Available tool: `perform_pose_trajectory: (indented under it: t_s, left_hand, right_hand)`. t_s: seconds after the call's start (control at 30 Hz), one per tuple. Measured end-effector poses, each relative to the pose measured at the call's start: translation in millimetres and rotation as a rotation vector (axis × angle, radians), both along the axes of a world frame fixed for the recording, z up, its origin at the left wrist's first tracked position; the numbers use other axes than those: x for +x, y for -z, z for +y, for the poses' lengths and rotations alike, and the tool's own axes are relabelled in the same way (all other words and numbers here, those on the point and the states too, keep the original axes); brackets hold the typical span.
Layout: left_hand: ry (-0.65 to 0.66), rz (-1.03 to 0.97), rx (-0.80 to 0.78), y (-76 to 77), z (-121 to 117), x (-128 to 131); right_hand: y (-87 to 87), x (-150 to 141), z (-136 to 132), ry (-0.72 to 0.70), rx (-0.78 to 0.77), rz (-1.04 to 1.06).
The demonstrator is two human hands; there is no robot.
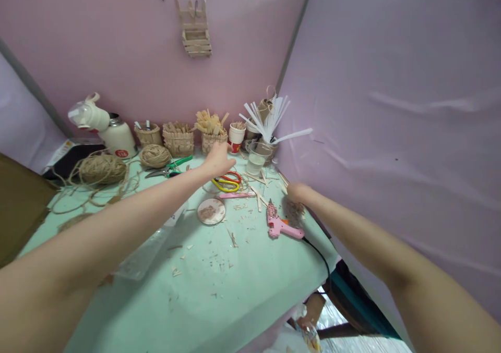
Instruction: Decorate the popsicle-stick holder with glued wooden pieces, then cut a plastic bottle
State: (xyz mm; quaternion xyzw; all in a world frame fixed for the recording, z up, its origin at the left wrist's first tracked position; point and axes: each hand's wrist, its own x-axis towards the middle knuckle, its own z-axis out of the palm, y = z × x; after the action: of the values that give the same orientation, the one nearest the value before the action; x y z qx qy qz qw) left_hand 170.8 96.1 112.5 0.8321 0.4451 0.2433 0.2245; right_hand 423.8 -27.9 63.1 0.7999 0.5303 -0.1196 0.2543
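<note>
My left hand (217,158) reaches far across the mint-green table (250,280), fingers stretched out and holding nothing. It hovers just in front of a woven basket of wooden sticks (212,134) and above the yellow and red scissors (228,182). My right hand (297,192) is curled at the table's right edge against the wall, over a small brown woven piece (293,209) that it seems to grip. A pink glue gun (279,226) lies just left of that hand.
Along the back wall stand a white thermos (113,134), more stick baskets (178,138), a red-and-white cup (236,136), a clear cup (256,160) and white strips (270,118). Twine balls (102,168), green pliers (169,168), a round coaster (211,210) and stick scraps lie about.
</note>
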Motion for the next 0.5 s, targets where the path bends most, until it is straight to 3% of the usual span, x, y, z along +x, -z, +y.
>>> perform_pose_trajectory:
  t_s: [0.1, 0.2, 0.5]
  left_hand:
    - [0.103, 0.048, 0.004, 7.1, -13, 6]
    - [0.147, 0.088, -0.01, 13.0, -18, 5]
    - [0.138, 0.133, -0.063, 30.6, -12, -3]
  right_hand:
    - [11.8, -8, -16, 0.102, 0.068, -0.039]
    - [12.2, -11, -26, 0.147, 0.159, -0.061]
    - [13.9, -16, -28, 0.191, 0.237, -0.095]
